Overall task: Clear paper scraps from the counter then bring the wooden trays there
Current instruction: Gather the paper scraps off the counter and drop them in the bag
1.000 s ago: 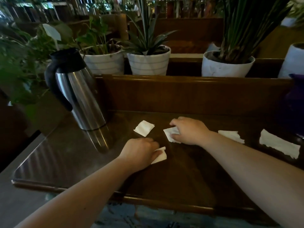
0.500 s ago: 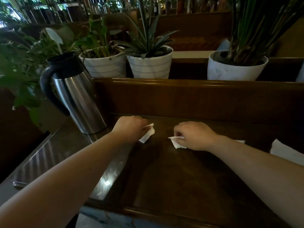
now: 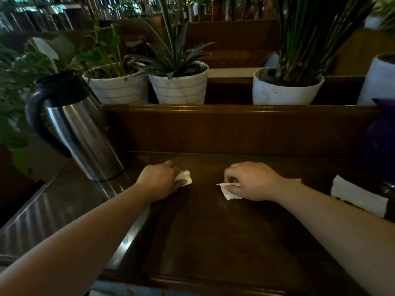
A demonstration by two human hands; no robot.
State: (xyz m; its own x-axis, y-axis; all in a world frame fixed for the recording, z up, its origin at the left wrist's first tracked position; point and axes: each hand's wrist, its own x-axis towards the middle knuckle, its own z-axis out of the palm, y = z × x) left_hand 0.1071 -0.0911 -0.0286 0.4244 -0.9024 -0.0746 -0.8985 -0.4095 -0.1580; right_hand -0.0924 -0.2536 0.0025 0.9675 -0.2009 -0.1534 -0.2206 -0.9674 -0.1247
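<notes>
On the dark wooden counter, under potted plants at the upper frame, both hands each pinch a paper scrap.

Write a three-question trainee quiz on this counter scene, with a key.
1. True or false: the left hand is closed on a paper scrap.
2. Which stands left of the hands? A. steel carafe B. purple vase C. wooden tray
3. Fill in: loose paper lies on the counter to the ____ of the right hand.

Key: 1 true; 2 A; 3 right
</notes>
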